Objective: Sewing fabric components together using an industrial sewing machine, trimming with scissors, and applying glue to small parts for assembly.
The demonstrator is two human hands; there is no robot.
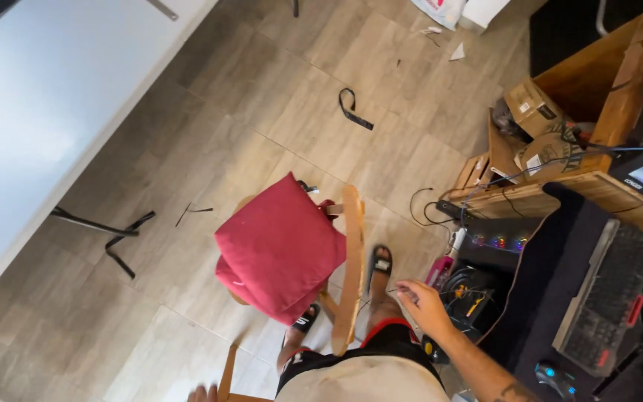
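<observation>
right hand (422,304): my fingers pinch a thin wire (381,292), held out over my knee, clear of the chair (351,268)
left hand (204,393): at frame edge by a wooden piece; can't tell grip
cushions (280,246): 2 red, stacked on the seat
keyboard (608,294): 1, on desk

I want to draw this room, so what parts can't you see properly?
- Left hand: cut off by the head view's bottom edge.
- Right hand: something thin in its fingers, too small to tell.
- Wooden chair: seat hidden under red cushions.
- Keyboard: keys blurred.
</observation>
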